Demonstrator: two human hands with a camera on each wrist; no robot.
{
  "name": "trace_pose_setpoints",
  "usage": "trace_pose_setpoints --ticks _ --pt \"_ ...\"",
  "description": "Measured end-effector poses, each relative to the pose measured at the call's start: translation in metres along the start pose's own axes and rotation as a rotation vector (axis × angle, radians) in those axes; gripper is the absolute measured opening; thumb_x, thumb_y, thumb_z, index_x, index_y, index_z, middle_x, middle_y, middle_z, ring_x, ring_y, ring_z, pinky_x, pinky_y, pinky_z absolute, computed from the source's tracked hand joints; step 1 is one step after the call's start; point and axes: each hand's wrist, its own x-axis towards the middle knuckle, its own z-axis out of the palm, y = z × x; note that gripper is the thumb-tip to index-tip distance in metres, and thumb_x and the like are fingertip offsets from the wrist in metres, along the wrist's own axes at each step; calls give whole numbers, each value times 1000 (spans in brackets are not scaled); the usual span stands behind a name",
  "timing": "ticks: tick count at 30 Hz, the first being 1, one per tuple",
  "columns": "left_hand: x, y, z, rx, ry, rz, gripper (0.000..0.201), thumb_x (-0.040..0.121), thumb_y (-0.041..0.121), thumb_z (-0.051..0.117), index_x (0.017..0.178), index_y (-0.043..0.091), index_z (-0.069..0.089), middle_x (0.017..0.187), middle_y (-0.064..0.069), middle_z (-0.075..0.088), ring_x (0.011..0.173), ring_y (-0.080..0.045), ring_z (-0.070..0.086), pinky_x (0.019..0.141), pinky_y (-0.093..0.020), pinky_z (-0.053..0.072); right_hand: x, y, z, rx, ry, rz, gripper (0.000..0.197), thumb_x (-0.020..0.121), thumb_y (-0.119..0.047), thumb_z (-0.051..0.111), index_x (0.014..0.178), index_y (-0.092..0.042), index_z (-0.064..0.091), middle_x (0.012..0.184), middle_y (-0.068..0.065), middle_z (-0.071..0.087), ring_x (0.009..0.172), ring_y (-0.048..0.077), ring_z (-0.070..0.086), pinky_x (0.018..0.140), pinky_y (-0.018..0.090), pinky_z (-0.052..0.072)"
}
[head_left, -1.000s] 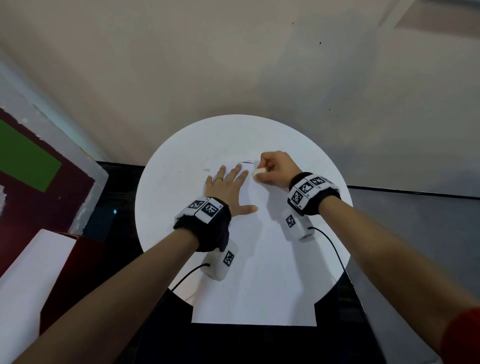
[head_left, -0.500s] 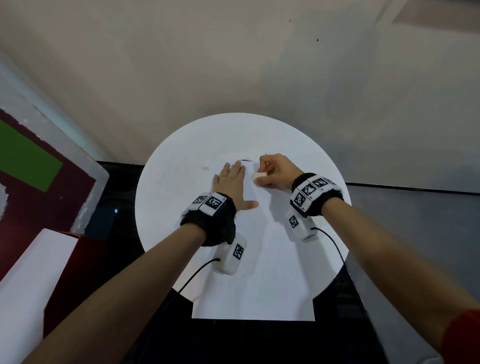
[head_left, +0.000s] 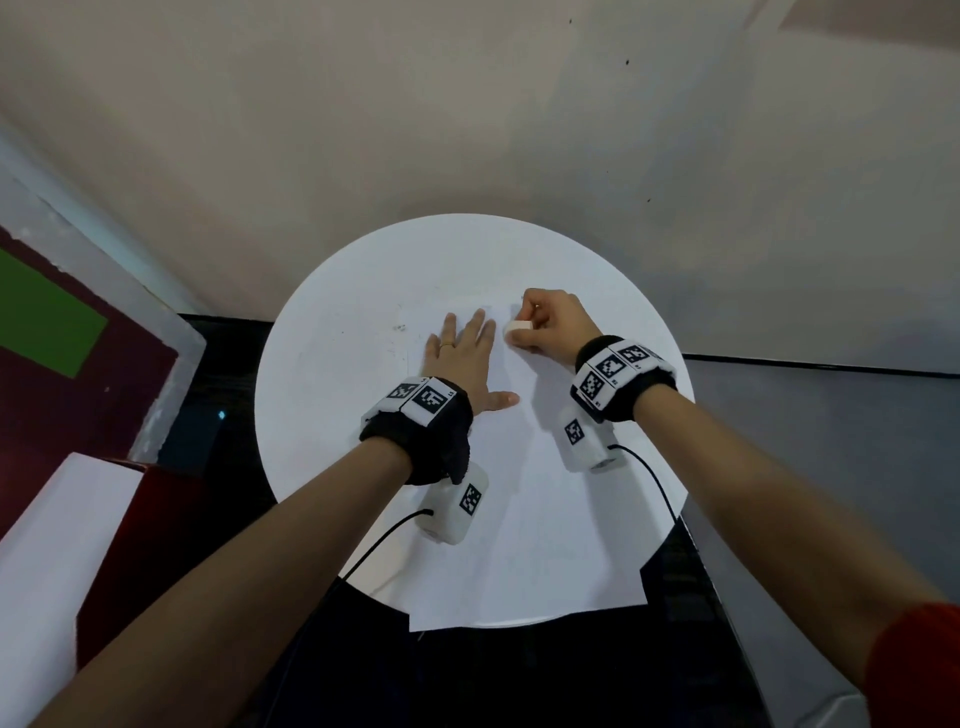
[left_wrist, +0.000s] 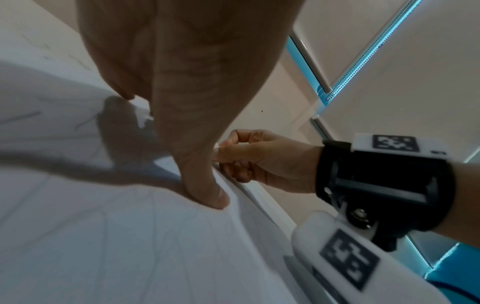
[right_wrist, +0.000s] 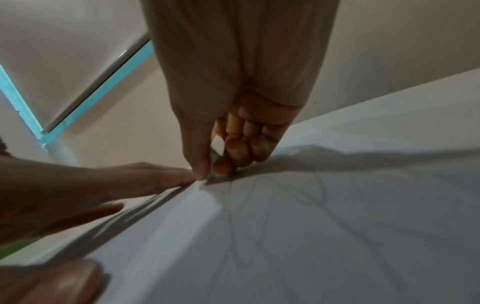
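A white sheet of paper (head_left: 540, 545) with faint pencil lines lies on a round white table (head_left: 332, 415). My left hand (head_left: 462, 358) lies flat on the paper with straight, spread fingers, pressing it down. My right hand (head_left: 545, 332) pinches a small white eraser (head_left: 518, 326) and holds it against the paper just right of the left fingertips. In the right wrist view the eraser (right_wrist: 217, 147) shows between thumb and curled fingers, its lower end on the paper (right_wrist: 311, 226). The left wrist view shows my left thumb (left_wrist: 197, 164) pressed on the paper (left_wrist: 103, 236).
The paper's near edge hangs over the table's front rim (head_left: 519, 623). A wall (head_left: 467, 130) stands close behind the table. A dark red and green panel (head_left: 52, 338) and a white block (head_left: 47, 561) stand at the left. Cables run from both wrist cameras.
The right hand with the eraser shifted slightly up and right on the paper, and back near the left fingertips. The left hand drew its fingers a little closer and stayed pressing.
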Motion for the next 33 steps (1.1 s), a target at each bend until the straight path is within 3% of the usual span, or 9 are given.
trace_pose_setpoints --ticks 5,11,15,20,22,25,27,30,33 --pt "4 -1 7 -52 35 22 86 96 55 43 154 10 -3 161 1 -14 148 -26 -14 119 -44 0 -12 -5 -11 15 -304 57 31 76 4 73 66 -8 46 54 13 55 45 20 49 50 24 45" --pt "7 7 8 -53 79 -46 82 96 56 40 154 11 3 162 -1 -5 148 -26 -9 119 -47 3 9 -3 -5 14 -68 -4 30 75 -1 74 66 -12 48 58 10 52 59 21 51 59 35 49" --pt "5 3 5 -51 61 -29 87 95 58 39 153 9 -3 161 0 -13 148 -26 -13 119 -47 1 0 -8 -13 35 -331 86 33 76 6 72 65 -9 44 53 14 55 42 20 48 46 22 43" --pt "-4 -2 8 -34 27 42 93 91 60 48 154 12 -1 162 2 -9 148 -24 -11 119 -46 1 -9 -13 -18 -40 -502 131 29 75 0 76 69 -5 48 55 13 57 42 16 51 45 21 42" --pt "-4 -2 7 -35 33 42 95 89 59 52 154 13 1 162 1 -8 148 -24 -10 119 -47 1 -8 -13 -16 -51 -420 92 29 76 0 75 68 -8 49 56 12 54 45 16 50 48 21 44" --pt "-4 2 3 -15 7 29 96 88 58 55 154 13 1 162 0 -6 148 -26 -9 119 -48 4 0 -4 -11 -44 -103 -16 28 75 2 72 66 -9 48 58 10 48 54 20 46 53 26 45" --pt "-4 3 2 -9 5 22 96 88 58 55 154 13 1 162 0 -7 148 -26 -9 119 -48 4 0 -3 -12 -17 -126 11 30 75 5 72 66 -8 46 57 12 50 51 19 48 50 24 45" --pt "-4 3 3 -19 3 17 97 88 58 55 154 13 0 162 1 -8 148 -26 -10 119 -48 3 -6 -9 -19 8 -374 79 30 76 7 72 66 -6 47 49 9 53 41 17 48 45 21 43" --pt "-3 2 2 -19 -11 21 97 89 57 55 154 14 -2 162 2 -10 148 -26 -10 119 -49 3 -1 -6 -14 9 -179 13 29 75 5 73 66 -9 49 58 11 50 53 19 47 54 27 47"
